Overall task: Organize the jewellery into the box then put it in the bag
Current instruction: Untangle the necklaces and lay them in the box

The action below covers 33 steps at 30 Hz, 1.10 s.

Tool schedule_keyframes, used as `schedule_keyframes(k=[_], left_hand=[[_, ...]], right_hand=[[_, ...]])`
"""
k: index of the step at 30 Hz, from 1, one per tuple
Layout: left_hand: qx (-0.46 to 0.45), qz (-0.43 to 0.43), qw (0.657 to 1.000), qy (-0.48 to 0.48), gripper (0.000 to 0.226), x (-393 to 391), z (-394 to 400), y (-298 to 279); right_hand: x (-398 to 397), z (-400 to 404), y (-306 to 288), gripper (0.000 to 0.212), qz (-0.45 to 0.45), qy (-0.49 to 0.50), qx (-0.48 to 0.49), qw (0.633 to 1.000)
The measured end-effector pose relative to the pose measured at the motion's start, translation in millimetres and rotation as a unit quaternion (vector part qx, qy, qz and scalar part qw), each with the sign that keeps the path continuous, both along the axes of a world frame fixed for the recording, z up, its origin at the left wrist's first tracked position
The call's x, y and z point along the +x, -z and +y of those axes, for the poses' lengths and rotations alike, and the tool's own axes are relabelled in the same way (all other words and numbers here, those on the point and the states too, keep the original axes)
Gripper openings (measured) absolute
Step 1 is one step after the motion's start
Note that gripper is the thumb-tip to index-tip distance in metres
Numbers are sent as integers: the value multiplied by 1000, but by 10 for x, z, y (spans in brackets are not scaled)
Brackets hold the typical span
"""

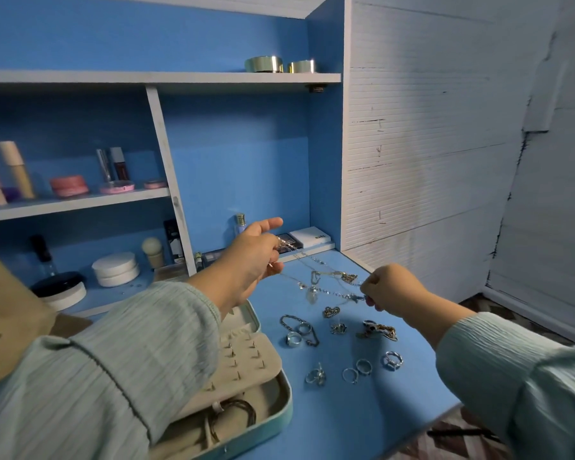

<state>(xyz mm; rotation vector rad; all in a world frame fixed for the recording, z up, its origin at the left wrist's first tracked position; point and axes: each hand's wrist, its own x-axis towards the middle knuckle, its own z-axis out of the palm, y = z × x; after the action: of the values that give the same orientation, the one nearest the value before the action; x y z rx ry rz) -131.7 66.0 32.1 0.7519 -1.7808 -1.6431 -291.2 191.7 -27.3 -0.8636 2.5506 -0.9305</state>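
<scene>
Both hands are raised over the blue desk. The left hand pinches one end of a tangle of necklaces; the right hand pinches the other. Rings and bracelets lie loose on the desk. The open jewellery box sits at lower left, just beside them.

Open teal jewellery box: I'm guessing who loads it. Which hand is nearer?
Left. The left hand hovers just above the open teal jewellery box; the right hand is farther right.
</scene>
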Motion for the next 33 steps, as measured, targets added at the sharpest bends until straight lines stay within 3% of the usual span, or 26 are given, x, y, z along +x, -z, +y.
schedule_keyframes(k=[6,9,12,17,19,24,27,30,33], left_hand=[[-90,-75,993,-14,32,15,-72,52],[-141,-112,984,-18,29,18,-98,82],[-235,-187,954,6,24,43,-122,136],[-341,-328,880,47,11,66,-142,253],[-344,-334,877,28,5,49,-131,261],[-286,-322,902,16,36,-31,-69,243],[-202,-321,924,40,42,-74,14,227],[-214,-342,912,75,39,-119,75,220],[-183,-326,925,72,33,-145,107,193]], right_hand=[[-33,-9,69,24,-16,31,9,999],[-49,-11,55,21,-64,54,-32,996],[-19,6,-16,14,-168,95,-127,973],[44,56,-147,22,-288,97,-222,927],[64,63,-178,24,-305,81,-246,916],[108,30,-256,22,-374,44,-324,868],[130,0,-309,19,-378,14,-320,869],[176,-56,-365,15,-378,-17,-310,872],[222,-108,-446,9,-355,-40,-304,883]])
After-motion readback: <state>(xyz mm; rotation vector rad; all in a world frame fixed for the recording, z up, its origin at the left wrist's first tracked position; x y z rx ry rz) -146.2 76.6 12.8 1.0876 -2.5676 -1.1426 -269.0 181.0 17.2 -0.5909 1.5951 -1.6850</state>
